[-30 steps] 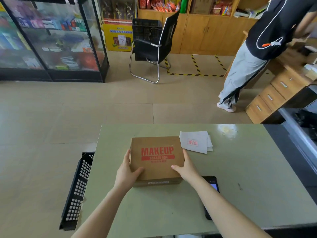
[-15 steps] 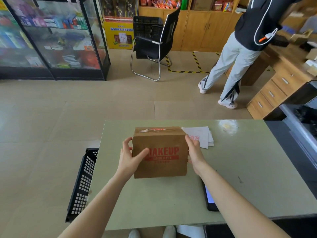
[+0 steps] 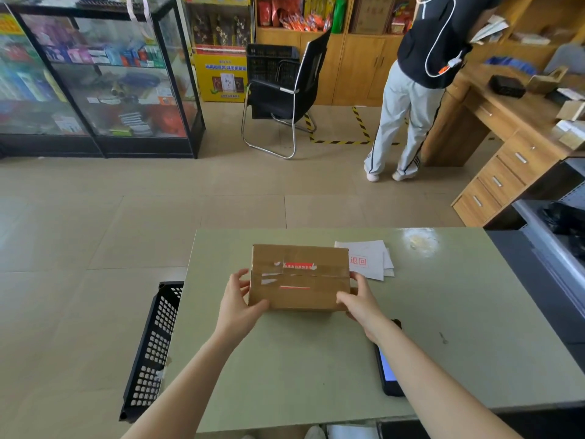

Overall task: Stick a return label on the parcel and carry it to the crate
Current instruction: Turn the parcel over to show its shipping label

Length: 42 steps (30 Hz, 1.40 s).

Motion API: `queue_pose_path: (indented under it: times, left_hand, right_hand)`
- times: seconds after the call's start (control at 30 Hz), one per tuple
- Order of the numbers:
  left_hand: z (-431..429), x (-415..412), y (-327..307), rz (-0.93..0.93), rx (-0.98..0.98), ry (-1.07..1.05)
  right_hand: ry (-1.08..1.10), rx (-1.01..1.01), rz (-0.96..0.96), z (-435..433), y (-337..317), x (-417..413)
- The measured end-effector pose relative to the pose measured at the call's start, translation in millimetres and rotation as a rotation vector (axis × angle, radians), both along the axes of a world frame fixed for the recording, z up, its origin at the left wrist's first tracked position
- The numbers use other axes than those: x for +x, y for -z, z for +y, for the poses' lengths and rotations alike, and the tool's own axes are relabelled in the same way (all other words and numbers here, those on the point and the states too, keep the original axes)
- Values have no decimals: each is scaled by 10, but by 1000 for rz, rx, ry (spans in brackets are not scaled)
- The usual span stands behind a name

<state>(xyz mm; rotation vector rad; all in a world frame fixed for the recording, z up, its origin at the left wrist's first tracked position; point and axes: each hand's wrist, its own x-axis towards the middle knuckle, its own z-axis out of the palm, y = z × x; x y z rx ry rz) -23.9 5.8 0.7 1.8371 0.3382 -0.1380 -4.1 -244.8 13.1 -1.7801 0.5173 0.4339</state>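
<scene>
Parcel (image 3: 299, 275) mid table (image 3: 474, 327); labels (image 3: 368, 259) right; crate (image 3: 152, 350) left, on floor.

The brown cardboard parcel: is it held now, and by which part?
Yes. The left hand grips the brown cardboard parcel at its left end, and the right hand grips its right end.

You are in a small shop with a parcel counter. Upper left of the frame: a glass display case (image 3: 104, 80) stocked with boxed goods. Top centre: wooden shelves (image 3: 316, 14) of packaged snacks. Right: a wooden desk (image 3: 506, 122) with drawers. Lower centre: your green table (image 3: 316, 359).
</scene>
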Motion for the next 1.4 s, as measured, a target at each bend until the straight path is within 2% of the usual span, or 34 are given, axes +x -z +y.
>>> queue_pose_path:
  times: [0.17,0.27,0.47,0.67,0.83,0.93,1.03,1.13,1.27,1.4]
  left_hand:
    - [111,46,4,-26,125,120]
    - [178,-20,58,-59,199,164]
    - [110,-199,130,109,15,69]
    - [148,-262,272,279,155,65]
    - [181,-266,306,291,252,116]
    - [187,-242,257,301,330,137]
    - [213,-215,173,420,423,148]
    - [130,-209,86,525,290,85]
    - [-59,-239,81,358,218,28]
    - [-119,-173,79,275,178,71]
  right_hand:
    - [99,85,-41,20,-78,81]
    - [133,60,-15,23,-100,119]
    - [75,-94,148,44,65,-12]
    - [-82,-149,226,42,240,-160]
    - [-82,-150,234,46,330,-106]
    - [-62,-238,141,51,313,43]
    - [-166,-472,-76,93,283,265]
    - [-388,-661,-126,169,309,446]
    - [-480,-808,-142,154,325,501]
    - [-478,-762,-136,96,242,313]
